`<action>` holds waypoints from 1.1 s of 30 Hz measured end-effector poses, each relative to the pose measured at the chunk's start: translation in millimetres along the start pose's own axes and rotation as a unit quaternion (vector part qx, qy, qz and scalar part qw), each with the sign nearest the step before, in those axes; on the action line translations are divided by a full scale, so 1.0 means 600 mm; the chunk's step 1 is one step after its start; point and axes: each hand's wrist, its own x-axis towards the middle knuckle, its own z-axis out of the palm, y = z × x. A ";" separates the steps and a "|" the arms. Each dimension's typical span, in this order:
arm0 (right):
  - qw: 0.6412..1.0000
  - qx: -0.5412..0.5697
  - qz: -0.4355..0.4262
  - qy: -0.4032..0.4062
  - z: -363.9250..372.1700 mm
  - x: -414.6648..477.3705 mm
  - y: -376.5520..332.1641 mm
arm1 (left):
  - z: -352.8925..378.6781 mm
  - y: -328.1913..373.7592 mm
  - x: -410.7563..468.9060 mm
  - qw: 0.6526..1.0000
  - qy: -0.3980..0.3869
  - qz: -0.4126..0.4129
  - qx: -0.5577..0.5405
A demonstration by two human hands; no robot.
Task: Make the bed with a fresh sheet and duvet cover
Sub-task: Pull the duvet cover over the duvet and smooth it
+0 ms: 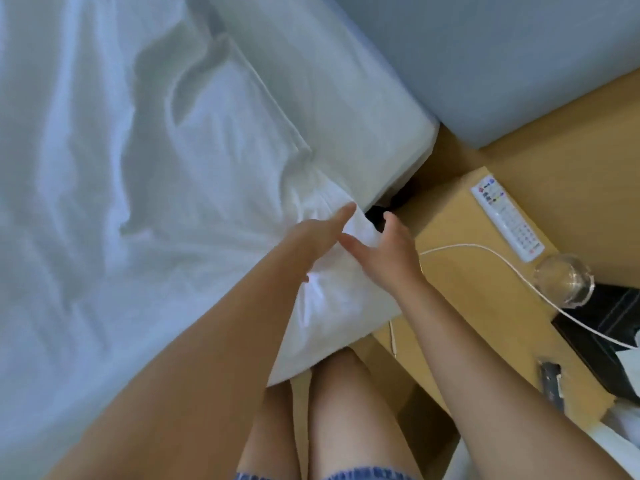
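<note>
Since both hands are crowded onto the same corner of the bed, I'll start there. The left hand [317, 233] lies on the sheet [166, 209] with its fingers stretched straight toward the corner. The right hand [389, 247] is spread wide, thumb on the bunched fold of fabric and fingertips reaching over the edge toward the dark gap [375, 216] beside the bed. Neither one looks curled round the cloth, so both are loose and wide, just touching it. That white fold pokes up right between the two hands and touches both.

Room is pretty tight on the right. The wooden nightstand [467, 289] sits just beside the bed edge, with only that narrow gap next to the white mattress corner [363, 126]. To the left the sheet runs off wrinkled across the whole bed, so lots of space that way. Past the mattress corner is a blue-grey padded headboard [502, 64]. The person's legs [346, 410] are right up against the bed side, below the hanging sheet.

On the nightstand there's a white remote [507, 220] with coloured buttons, print too blurry to read. A white cable [464, 244] loops across the top, and a clear glass [564, 282] stands near a black thing [606, 320] at the far edge.
</note>
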 end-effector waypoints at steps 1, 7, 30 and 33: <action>0.998 -0.028 0.024 -0.056 0.004 0.026 -0.004 | 0.004 0.014 0.021 1.000 -0.001 -0.010 -0.003; 0.974 -0.148 -0.001 -0.171 0.098 0.114 0.028 | 0.028 0.024 0.123 0.984 0.135 -0.020 0.117; 0.984 -0.088 -0.015 0.152 -0.215 0.343 0.173 | 0.171 0.286 0.175 0.971 0.108 0.209 -0.033; 0.983 -0.075 -0.037 0.163 -0.185 0.359 0.196 | 0.179 0.243 0.188 0.954 0.074 0.288 0.025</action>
